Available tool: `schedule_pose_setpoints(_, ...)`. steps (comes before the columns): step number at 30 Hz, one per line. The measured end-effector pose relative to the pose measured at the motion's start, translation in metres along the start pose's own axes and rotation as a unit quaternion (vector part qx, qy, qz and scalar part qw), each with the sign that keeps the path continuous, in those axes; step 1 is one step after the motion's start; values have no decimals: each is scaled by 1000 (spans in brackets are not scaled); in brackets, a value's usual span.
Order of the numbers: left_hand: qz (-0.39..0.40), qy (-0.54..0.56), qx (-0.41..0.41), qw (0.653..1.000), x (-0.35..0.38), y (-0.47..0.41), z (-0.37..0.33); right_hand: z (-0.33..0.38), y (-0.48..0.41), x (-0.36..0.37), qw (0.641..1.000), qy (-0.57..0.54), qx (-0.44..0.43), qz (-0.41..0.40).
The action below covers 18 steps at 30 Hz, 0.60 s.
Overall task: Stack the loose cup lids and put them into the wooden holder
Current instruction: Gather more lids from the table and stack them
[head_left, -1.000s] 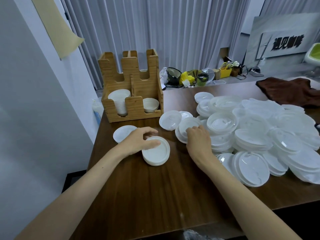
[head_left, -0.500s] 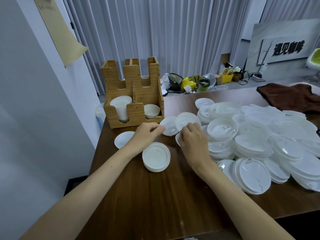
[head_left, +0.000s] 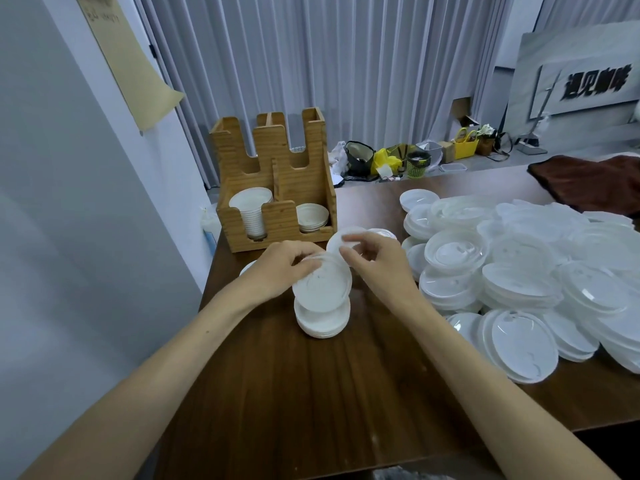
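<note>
Centrally, the fingers (head_left: 301, 261) of the left hand (head_left: 277, 271) curl round the near-left rim of a white lid (head_left: 322, 287) and grasp it, tilted, just above a small stack (head_left: 323, 322) of like lids that sits on the brown tabletop (head_left: 311, 393). The right hand (head_left: 379, 265) hangs just beside that lid, its fingers (head_left: 349, 252) loosely bent close to a second lid (head_left: 341, 239) behind them; whether they pinch it or are released cannot be told. Another lid (head_left: 247, 268) peeps out from under the left wrist.

Beyond the hands, at the far left corner of the tabletop, stands the wooden holder (head_left: 277, 161). Its front left compartment has a tall white stack (head_left: 251, 213), its front right compartment a short stack of lids (head_left: 311, 216). To the right, a broad heap of larger loose lids (head_left: 519, 271) covers the tabletop, and a brown cloth (head_left: 588, 181) lies past it at the far edge.
</note>
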State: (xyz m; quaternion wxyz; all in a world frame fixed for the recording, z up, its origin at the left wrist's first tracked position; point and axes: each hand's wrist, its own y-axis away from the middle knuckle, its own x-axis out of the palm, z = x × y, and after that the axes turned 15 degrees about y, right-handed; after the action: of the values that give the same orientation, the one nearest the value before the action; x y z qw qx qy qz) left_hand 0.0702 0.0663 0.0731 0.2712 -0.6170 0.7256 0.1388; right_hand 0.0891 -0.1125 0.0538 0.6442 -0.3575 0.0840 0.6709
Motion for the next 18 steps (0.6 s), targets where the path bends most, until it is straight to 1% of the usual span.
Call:
schedule_pose_setpoints(2, -26, 15, 14, 999, 1, 2, -2, -3, -1, 1, 999, -22, 11, 25)
schedule_pose_setpoints(5, -95, 7, 16, 995, 4, 3, 0, 1, 3, 4, 998, -52, 14, 39)
schedule_pose_setpoints(8, -130, -10, -1, 991, 8, 5, 5, 0, 3, 8, 998, 11, 27, 47)
schedule_pose_setpoints(11, -145, -11, -23, 989, 17, 12, 14, -10, 6, 11, 994, 64, 52, 77)
schedule_pose_setpoints(14, -148, -13, -36, 988, 28, 15, 21, -15, 10, 13, 990, 69, 74, 100)
schedule_pose_setpoints(18, -149, -44, -38, 987, 33, 11, 26, -13, 14, 17, 984, 81, 62, 144)
